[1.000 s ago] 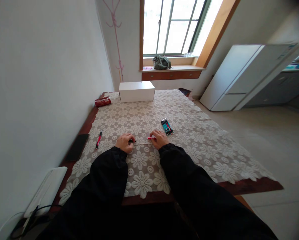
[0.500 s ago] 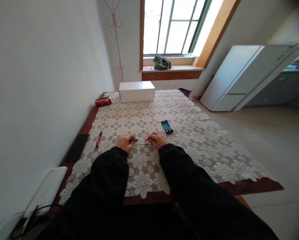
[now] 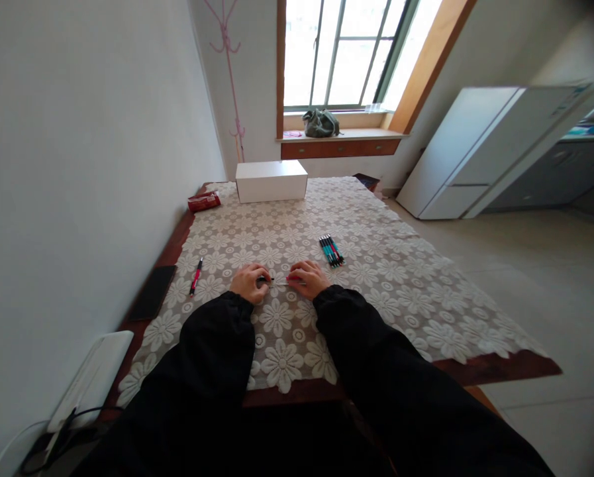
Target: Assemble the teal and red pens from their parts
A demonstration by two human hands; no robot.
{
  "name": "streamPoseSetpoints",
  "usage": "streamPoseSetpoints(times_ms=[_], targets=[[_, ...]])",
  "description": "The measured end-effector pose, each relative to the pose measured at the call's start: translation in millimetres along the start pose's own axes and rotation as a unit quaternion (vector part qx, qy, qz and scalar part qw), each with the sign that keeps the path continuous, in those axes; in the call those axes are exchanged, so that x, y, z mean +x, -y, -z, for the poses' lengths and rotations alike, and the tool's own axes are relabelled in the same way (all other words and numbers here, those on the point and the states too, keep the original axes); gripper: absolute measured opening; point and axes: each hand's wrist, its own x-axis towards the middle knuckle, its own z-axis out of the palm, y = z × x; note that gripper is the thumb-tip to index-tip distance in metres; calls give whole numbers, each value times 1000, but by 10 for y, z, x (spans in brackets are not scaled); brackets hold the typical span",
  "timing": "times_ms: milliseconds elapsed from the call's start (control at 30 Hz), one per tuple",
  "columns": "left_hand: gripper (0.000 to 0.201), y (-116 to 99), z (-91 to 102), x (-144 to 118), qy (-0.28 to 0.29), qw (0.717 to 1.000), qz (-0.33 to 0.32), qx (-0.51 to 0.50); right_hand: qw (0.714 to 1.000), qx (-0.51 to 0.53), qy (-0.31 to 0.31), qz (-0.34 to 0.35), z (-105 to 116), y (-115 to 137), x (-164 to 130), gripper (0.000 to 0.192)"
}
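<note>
My left hand (image 3: 247,283) pinches a small black pen part (image 3: 263,279) just above the lace tablecloth (image 3: 386,285). My right hand (image 3: 307,278) grips a red pen barrel (image 3: 293,277), its open end facing the left hand. A thin refill (image 3: 279,283) runs between the two pieces, and both hands sit close together near the table's front middle. A bundle of teal and black pens (image 3: 331,251) lies just beyond my right hand. One red and black pen (image 3: 195,277) lies to the left of my left hand.
A white box (image 3: 271,181) stands at the far end, a red packet (image 3: 204,201) left of it. A black phone (image 3: 153,292) lies on the bare wood at the left edge. A white device with cables (image 3: 88,381) sits near left. White wall runs along the left.
My right hand has slid left with the red barrel, closing the gap to my left hand. The left hand has barely moved.
</note>
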Motion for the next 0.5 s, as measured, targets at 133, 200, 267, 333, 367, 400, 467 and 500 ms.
streamPoseSetpoints(times_ms=[133,200,267,333,367,400,467,500], targets=[[12,-28,6,-19,19,1000,-15,15,1000,-1,23,6,-10,12,-8,7],[10,-31,4,-20,21,1000,-15,16,1000,0,27,2,-12,3,-9,4],[9,-30,5,-17,23,1000,-14,13,1000,1,30,-3,-11,-5,-9,5],[7,-28,8,-12,27,1000,-13,9,999,2,33,-4,-9,-10,-8,6],[6,-28,11,-10,28,999,-13,8,999,3,35,-4,-8,-10,-9,5],[5,-29,13,-7,29,999,-14,7,999,3,35,-4,-7,-10,-9,5],[4,-35,19,-3,32,999,-16,6,999,6,33,-4,-7,-9,-10,5],[4,-39,21,-2,33,999,-17,6,999,6,31,-4,-7,-8,-11,5]])
